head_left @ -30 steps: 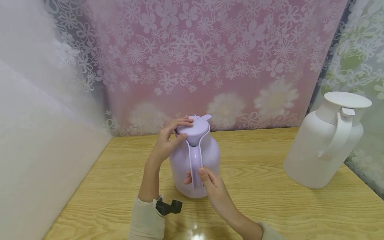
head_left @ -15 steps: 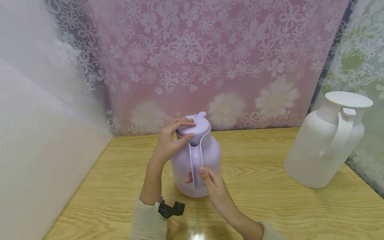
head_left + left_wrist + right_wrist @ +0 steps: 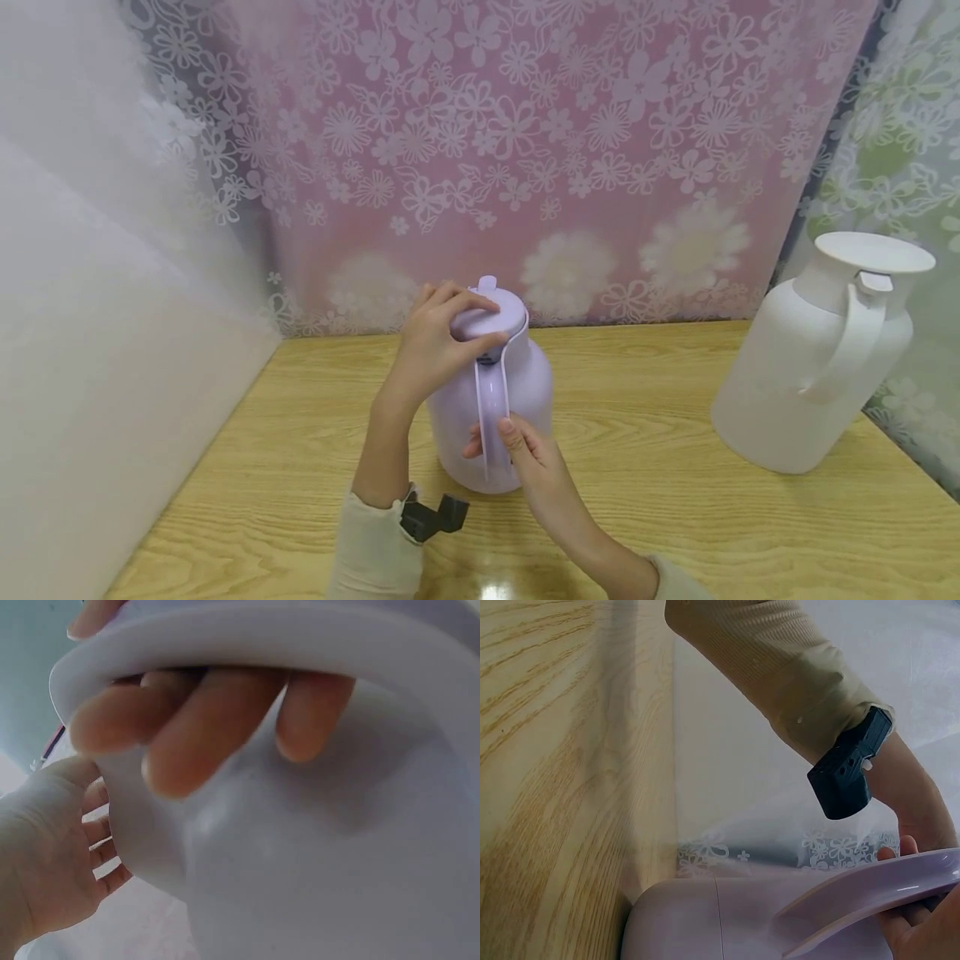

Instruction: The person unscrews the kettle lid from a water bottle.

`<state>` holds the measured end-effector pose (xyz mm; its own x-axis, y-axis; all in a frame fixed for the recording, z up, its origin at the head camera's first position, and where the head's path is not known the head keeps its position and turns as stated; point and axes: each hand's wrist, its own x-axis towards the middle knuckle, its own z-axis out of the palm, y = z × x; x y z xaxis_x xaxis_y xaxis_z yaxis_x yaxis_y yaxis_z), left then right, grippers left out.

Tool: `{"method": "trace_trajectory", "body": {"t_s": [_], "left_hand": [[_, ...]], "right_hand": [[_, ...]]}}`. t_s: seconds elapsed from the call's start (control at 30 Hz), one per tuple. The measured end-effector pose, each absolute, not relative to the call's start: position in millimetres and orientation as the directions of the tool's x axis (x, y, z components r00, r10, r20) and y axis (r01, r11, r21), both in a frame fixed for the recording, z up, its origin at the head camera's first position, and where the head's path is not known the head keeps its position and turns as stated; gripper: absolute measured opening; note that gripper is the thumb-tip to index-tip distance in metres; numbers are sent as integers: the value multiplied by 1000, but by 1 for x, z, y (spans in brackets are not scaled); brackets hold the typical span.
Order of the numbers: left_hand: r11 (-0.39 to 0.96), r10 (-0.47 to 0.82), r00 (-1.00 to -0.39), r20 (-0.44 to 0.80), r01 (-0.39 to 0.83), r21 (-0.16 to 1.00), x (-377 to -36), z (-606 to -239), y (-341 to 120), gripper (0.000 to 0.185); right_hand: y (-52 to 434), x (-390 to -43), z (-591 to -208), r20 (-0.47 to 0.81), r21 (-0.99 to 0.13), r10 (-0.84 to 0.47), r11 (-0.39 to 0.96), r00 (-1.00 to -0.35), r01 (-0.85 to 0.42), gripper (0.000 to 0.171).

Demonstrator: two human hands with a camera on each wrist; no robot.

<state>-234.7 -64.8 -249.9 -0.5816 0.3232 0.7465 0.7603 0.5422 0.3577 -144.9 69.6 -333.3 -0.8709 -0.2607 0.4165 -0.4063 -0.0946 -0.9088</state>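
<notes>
A lilac jug (image 3: 517,392) stands upright on the wooden table (image 3: 675,508) in the head view. My left hand (image 3: 446,337) grips its round lid (image 3: 504,310) from the left, thumb on the near rim, fingers over the top. My right hand (image 3: 521,446) pinches the lower part of the jug's handle (image 3: 491,400). In the left wrist view the right hand's fingers (image 3: 202,727) curl under the handle (image 3: 247,634) against the jug body (image 3: 345,862). The right wrist view shows the jug (image 3: 705,922), its handle (image 3: 862,896) and my left sleeve (image 3: 780,667).
A larger white jug (image 3: 810,367) with a flat lid stands at the table's right side. A floral curtain (image 3: 525,150) hangs close behind the table and a white panel (image 3: 112,350) closes off the left. A black wrist mount (image 3: 435,517) sits on my left sleeve.
My left hand has turned the lid on the jug: its small tab has swung from the right rear to the back centre. The right hand and the jug have stayed put.
</notes>
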Motion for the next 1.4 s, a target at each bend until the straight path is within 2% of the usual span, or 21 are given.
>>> {"method": "trace_trajectory", "body": {"t_s": [0.13,0.23,0.33,0.47,0.63,0.83,1.03,1.4], "left_hand": [[394,361,-571,738,810,434,-228,-247,-69,28],[230,382,-528,759,849,475,-222,-246,-73,25],[125,393,-482,783,872,474,-219,-248,-76,24],[63,391,-441,808,888,455,-222,-252,-77,23],[47,366,-422,829,898,436,-226,-255,-76,21],[89,348,-467,813,880,468,-225,-256,-74,21],[258,341,-555,759,831,492,-230,-258,-73,20],[536,306,-585,751,758,372,-231,-253,-66,25]], "right_hand": [[70,-145,-334,425,-905,-261,-99,-867,-413,33],[70,-145,-334,421,-907,-262,-97,-868,-410,33],[71,-145,-334,422,-906,-263,-97,-868,-411,33],[71,-144,-334,422,-906,-268,-102,-866,-410,33],[71,-144,-333,416,-909,-267,-99,-869,-405,33],[71,-144,-333,426,-904,-262,-97,-866,-416,32],[71,-144,-333,425,-905,-263,-92,-866,-416,32],[71,-145,-334,423,-906,-262,-92,-868,-414,33]]}}
